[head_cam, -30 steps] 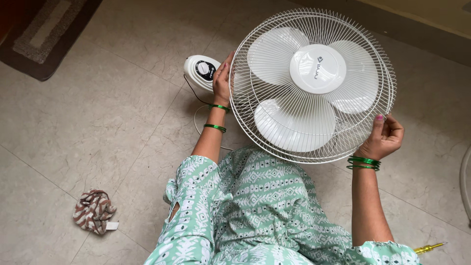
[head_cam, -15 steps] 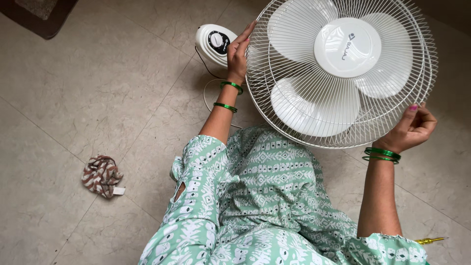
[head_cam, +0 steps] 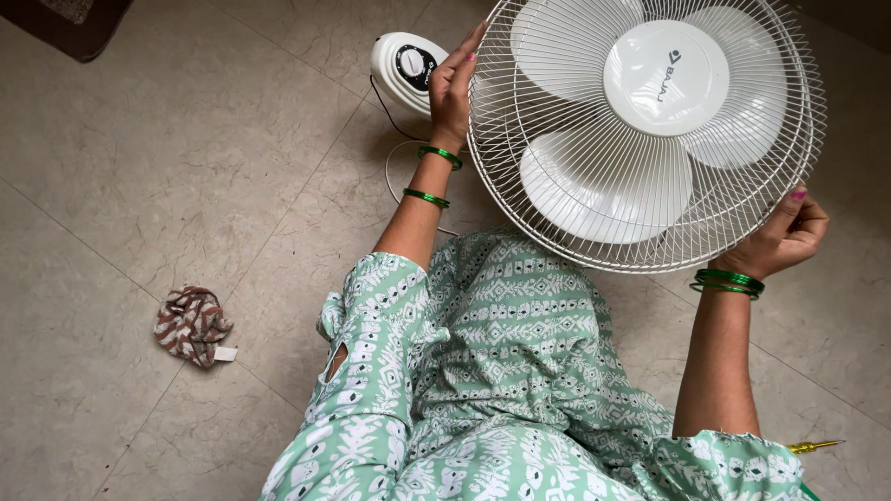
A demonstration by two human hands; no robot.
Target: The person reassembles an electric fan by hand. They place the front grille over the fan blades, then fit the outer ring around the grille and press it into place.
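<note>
I've got the big round white wire-cage fan head [head_cam: 645,130] spread between my two hands, face up toward me, its disc lying across from one palm to the other so neither hand is nearer: each sits right on the rim at opposite ends of the widest line. Thin painted steel wires radiate from the smooth round white plastic hub cap [head_cam: 665,77], and three glossy white plastic blades [head_cam: 603,186] sit under the cage. My left hand [head_cam: 452,83] stands flat against the rim's left edge, fingers straight and close together, pressed on the wire rather than curled round it. My right hand [head_cam: 784,237] is at the lower right edge, fingers bent in and closed on the outer wire ring, thumb up against it. Beyond my left fingertips, just outside the cage, sits the white oval plastic fan base with a black dial [head_cam: 408,67], with a thin cord [head_cam: 394,172] looping on the pale stone-look tiled floor [head_cam: 167,167]. Well off to the left of my left arm lies a crumpled brown-and-white patterned cloth [head_cam: 193,325]. By my right elbow, a yellow screwdriver tip [head_cam: 815,447] pokes out.
</note>
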